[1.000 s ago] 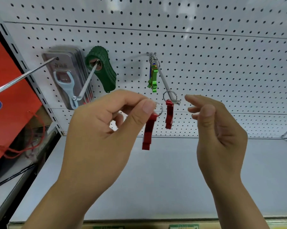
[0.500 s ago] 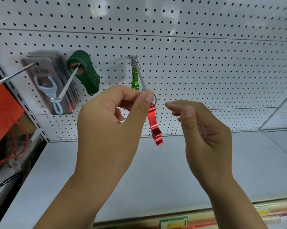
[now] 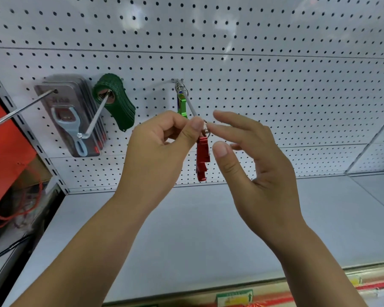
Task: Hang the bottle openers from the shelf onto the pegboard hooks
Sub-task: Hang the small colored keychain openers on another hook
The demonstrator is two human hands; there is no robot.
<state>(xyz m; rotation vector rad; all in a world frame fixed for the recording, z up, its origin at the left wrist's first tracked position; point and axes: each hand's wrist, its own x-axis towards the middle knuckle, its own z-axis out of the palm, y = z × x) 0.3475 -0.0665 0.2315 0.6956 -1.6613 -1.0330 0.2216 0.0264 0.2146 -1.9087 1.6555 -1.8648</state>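
Before you, the white pegboard [image 3: 275, 89] carried the hooks; the grey shelf [image 3: 197, 229] below lay bare.

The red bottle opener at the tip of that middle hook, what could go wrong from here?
1. The red bottle opener hangs at the very tip of the middle hook, pinched by the left hand; released now, it may slip off onto the shelf.
2. The right hand is open beside the ring and could knock it.
3. Sliding it back could crowd the green opener behind.
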